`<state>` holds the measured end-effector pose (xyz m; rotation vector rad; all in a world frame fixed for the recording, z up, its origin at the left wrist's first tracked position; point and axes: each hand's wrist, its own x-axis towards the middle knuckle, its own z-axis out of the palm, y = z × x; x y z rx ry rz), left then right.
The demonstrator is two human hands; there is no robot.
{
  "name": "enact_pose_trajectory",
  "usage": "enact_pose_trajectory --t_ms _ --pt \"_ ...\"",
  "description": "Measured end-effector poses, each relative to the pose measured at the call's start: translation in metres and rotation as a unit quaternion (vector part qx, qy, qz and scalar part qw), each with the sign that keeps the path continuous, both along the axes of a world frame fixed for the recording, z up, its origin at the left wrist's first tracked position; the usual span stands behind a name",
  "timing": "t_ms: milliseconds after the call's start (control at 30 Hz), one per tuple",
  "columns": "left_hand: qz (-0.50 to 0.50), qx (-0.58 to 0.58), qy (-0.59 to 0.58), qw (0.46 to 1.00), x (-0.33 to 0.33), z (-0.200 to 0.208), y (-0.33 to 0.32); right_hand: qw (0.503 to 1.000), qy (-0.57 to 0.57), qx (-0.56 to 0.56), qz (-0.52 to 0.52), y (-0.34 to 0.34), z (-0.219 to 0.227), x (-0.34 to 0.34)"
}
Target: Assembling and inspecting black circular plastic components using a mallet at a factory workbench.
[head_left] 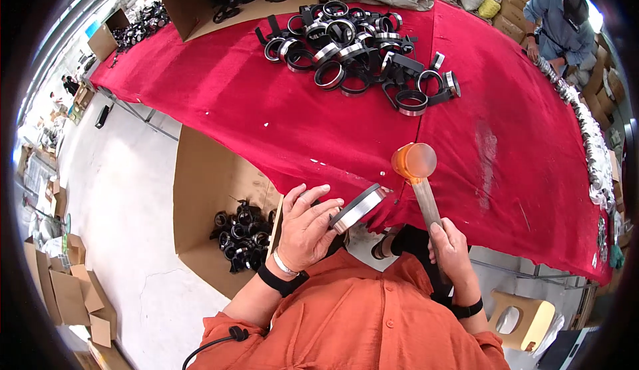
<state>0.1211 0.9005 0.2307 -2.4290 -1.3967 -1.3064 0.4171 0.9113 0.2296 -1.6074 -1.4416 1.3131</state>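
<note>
My left hand pinches one end of a ring with a silver metal band and a black edge. It holds the ring tilted, at the near edge of the red cloth-covered table. In my right hand is a mallet, its fingers wrapped round the wooden handle. The mallet's orange head, with a pale round face, is raised to the right of the ring and apart from it. Farther back on the table lies a pile of similar black and silver rings, some with black straps or tabs.
Below the table's left edge stands a cardboard box with several black rings inside. Another box with black parts sits at the far left of the table. A co-worker stands at the far right. A tan stool is at lower right.
</note>
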Motion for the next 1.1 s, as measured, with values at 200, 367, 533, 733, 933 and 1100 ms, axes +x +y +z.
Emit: enact_pose_trajectory --t_ms 200,367,533,733,933,1100 --pt "0.025 0.004 -0.017 1.0 -0.01 -0.002 -0.019 0.997 0.072 -0.03 0.011 0.0 -0.006 0.003" --pt "0.021 -0.018 -0.013 1.0 -0.006 -0.007 -0.015 0.995 0.088 -0.039 0.013 0.002 -0.01 0.007" --pt "-0.074 -0.287 -0.284 0.912 0.024 -0.04 0.004 0.996 0.084 -0.04 0.002 0.004 0.007 0.001" --pt "-0.112 -0.397 -0.405 0.816 0.05 -0.068 0.032 0.991 0.125 0.001 0.04 0.015 0.044 -0.012" --pt "-0.089 -0.395 -0.389 0.827 0.055 -0.059 0.032 0.987 0.029 0.145 0.058 0.035 0.042 -0.031" --pt "-0.071 -0.382 -0.374 0.842 0.053 -0.058 0.031 0.993 -0.065 -0.049 0.089 0.054 0.055 -0.036"
